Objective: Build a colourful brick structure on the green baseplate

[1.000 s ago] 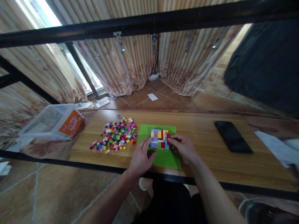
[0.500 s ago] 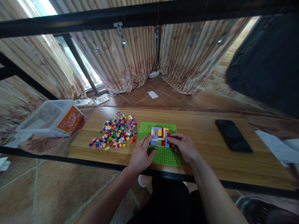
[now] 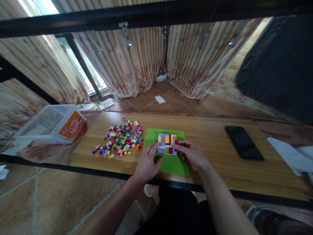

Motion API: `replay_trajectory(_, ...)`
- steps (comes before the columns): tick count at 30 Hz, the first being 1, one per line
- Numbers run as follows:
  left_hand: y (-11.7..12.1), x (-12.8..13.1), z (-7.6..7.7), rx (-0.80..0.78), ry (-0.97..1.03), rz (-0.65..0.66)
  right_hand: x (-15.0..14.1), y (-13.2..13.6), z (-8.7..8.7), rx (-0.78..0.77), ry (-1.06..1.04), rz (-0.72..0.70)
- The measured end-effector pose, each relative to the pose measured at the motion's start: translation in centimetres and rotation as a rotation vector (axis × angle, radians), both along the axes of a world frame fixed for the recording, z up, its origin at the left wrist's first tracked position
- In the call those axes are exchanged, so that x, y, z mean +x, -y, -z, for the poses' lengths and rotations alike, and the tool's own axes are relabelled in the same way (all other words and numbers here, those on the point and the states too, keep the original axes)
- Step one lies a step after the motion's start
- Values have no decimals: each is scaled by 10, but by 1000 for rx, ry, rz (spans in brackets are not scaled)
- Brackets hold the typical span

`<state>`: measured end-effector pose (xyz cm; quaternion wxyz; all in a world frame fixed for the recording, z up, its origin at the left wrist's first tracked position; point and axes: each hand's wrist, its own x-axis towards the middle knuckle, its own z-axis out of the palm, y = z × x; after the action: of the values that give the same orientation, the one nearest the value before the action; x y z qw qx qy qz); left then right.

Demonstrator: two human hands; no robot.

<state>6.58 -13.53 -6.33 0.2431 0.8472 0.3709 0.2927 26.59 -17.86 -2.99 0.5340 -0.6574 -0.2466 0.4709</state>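
Observation:
A green studded baseplate (image 3: 171, 165) lies on the wooden table, bearing a flat multicoloured panel of toy bricks (image 3: 167, 140). My left hand (image 3: 146, 163) rests at the panel's left edge, fingers extended over the baseplate and thumb apart from them. At the right edge of the panel, my right hand (image 3: 193, 155) pinches a small red brick (image 3: 175, 142) between thumb and forefinger, and the brick appears to touch the panel. The other fingers of that hand curl underneath, partly hidden.
Loose bricks (image 3: 124, 138) are heaped left of the baseplate. A clear plastic box (image 3: 46, 127) with an orange label stands at the far left. On the right lie a black phone (image 3: 244, 143) and white paper (image 3: 285, 151). A black bar (image 3: 146, 19) crosses above the table.
Both hands stay almost in place, with the red brick still at the panel's right edge. The view has shifted very slightly.

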Motion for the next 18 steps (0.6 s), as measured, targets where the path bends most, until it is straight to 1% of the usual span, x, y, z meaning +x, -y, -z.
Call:
replay_trajectory(10,0,0,3,27,22,12,2,-1,0,-10,-71,-26)
replay_trajectory(14,0,0,4,21,22,16,4,-1,-2,-59,-119,-49)
replay_trajectory(18,-1,-1,6,18,35,21,2,-1,-2,-73,-136,-23)
